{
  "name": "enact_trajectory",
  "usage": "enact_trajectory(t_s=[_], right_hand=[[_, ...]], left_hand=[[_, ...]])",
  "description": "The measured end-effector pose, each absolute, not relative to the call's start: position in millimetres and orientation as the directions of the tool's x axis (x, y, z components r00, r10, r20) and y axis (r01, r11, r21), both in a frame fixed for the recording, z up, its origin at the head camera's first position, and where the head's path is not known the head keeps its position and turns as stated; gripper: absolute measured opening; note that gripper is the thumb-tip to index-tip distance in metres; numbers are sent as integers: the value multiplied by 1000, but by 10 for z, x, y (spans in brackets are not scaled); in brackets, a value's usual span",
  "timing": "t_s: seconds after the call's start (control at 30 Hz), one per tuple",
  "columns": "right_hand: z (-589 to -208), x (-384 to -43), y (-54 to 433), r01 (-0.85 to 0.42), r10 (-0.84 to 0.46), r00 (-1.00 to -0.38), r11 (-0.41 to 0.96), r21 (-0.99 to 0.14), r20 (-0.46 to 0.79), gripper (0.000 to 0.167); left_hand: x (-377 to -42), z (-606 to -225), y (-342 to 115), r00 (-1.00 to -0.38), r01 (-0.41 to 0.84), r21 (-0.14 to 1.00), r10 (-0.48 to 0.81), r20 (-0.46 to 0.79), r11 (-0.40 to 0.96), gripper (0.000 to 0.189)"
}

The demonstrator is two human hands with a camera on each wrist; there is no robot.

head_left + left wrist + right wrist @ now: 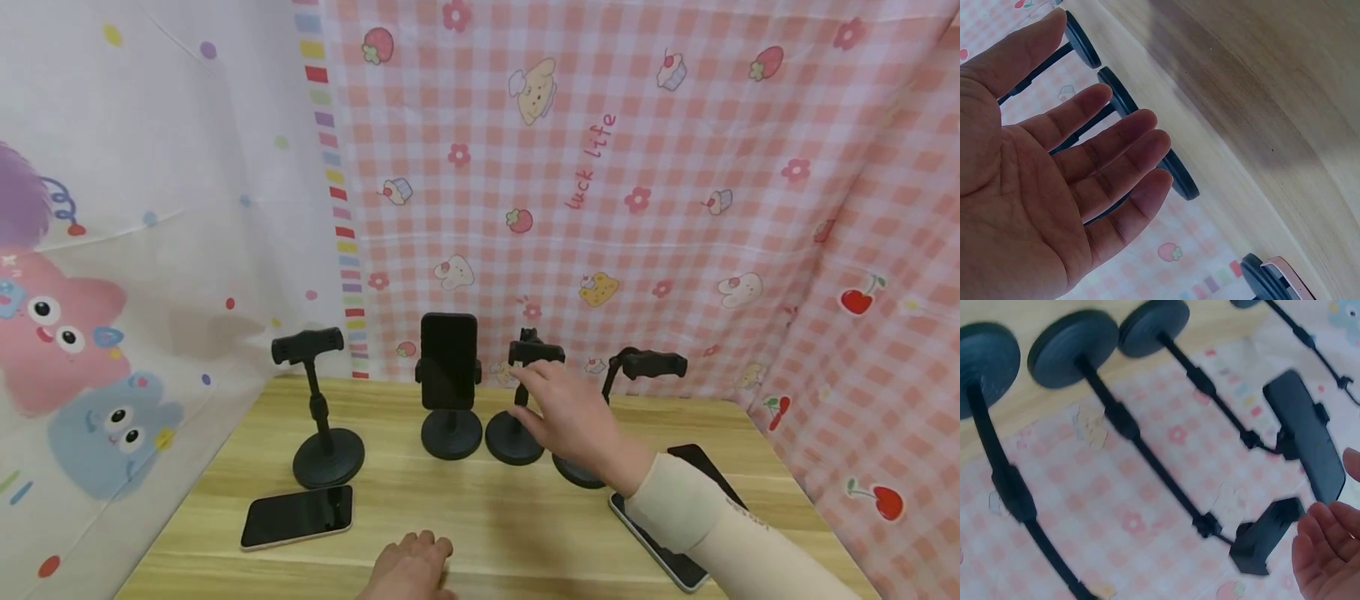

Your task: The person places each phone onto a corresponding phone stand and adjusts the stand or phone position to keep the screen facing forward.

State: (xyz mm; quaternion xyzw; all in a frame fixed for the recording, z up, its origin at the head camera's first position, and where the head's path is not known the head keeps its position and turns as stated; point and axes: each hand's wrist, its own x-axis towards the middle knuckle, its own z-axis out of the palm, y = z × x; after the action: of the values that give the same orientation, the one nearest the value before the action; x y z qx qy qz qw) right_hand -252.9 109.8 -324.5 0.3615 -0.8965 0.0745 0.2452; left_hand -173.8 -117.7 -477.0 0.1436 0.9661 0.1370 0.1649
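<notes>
My right hand (573,408) reaches to the third phone stand from the left, its fingers extended and holding nothing. In the right wrist view its fingertips are close to that stand's black phone clamp (1263,540); whether they touch it I cannot tell. Left of this stand, a smartphone (448,362) sits upright in the clamp of another black stand (452,437). Low over the front of the table hovers my left hand (411,568). The left wrist view shows its palm (1016,212) facing the camera, fingers loosely bent around nothing.
A black phone stand (318,408) with a bare clamp stands at the left, a smartphone (297,517) lying before it. Another stand's clamp (655,364) shows behind my right wrist. Two more phones, one dark (708,471) and one light-edged (678,571), lie partly under my right sleeve.
</notes>
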Motion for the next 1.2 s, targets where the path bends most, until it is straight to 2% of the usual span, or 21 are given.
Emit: enact_trajectory(t_s=[0.1,0.17,0.4,0.6,0.83,1.2], right_hand=[[-3139,-2638,1132,-676,-595,-581,733,79,555,51],[-3097,-2706,1160,-661,-580,-590,747,78,561,52],[-3016,-2887,1211,-592,-538,-700,805,38,470,64],[-2994,-2993,1195,-565,-534,-739,823,53,412,70],[-3010,-3075,1166,-546,-543,-759,831,102,359,71],[-3070,-3101,1123,-526,-574,-754,819,230,319,61]], left_hand=[[-1737,-4763,-1173,-904,231,312,321,-281,922,38],[-1735,-4764,-1172,-905,232,309,321,-280,922,39],[-1733,-4780,-1180,-904,246,311,333,-269,918,39],[-1733,-4787,-1191,-896,249,328,345,-278,911,38],[-1732,-4790,-1205,-890,255,343,359,-281,904,39],[-1741,-4784,-1161,-884,227,341,340,-321,912,36]])
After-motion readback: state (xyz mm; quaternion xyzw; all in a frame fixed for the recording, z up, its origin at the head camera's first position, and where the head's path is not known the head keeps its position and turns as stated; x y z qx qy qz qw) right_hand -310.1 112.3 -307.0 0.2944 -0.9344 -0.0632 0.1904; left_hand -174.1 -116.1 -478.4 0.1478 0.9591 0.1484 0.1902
